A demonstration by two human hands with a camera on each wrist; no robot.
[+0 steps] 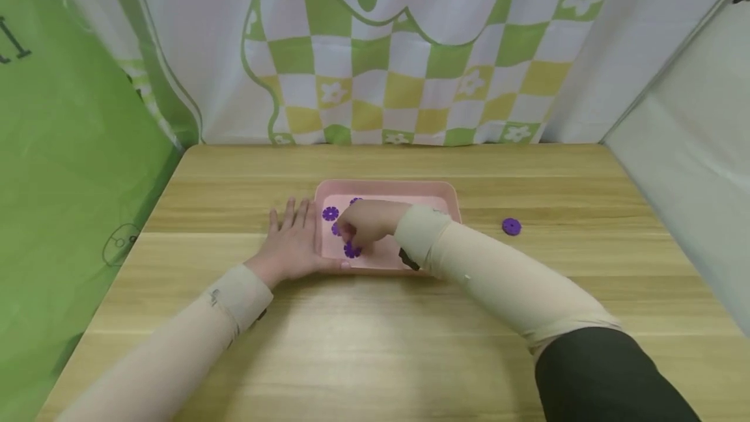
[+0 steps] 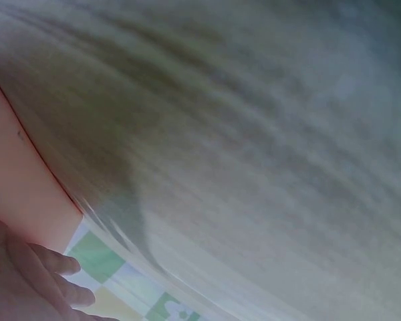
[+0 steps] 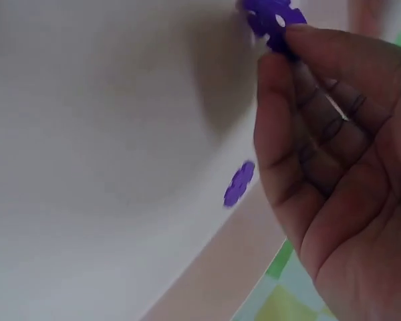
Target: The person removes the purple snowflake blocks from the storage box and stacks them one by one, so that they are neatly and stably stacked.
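Note:
A shallow pink tray (image 1: 398,187) sits on the table, with several purple notched discs in its left part. One purple disc (image 1: 331,213) lies by the tray's left wall, with another purple disc (image 1: 355,200) partly hidden behind my right hand. Between thumb and index finger, my right hand (image 1: 372,221) pinches a purple disc (image 3: 271,20) low over the tray floor. In the right wrist view a loose purple disc (image 3: 239,184) lies near the tray wall. My left hand (image 1: 293,246) rests at the tray's left side, fingers straight and spread, thumb along the front rim.
To the right of the tray, a purple round piece (image 1: 512,226) lies on the wooden table (image 1: 351,344). A checkered curtain (image 1: 404,83) hangs behind the table's back edge. Green cloth (image 1: 70,181) hangs on the left, white cloth (image 1: 691,135) on the right.

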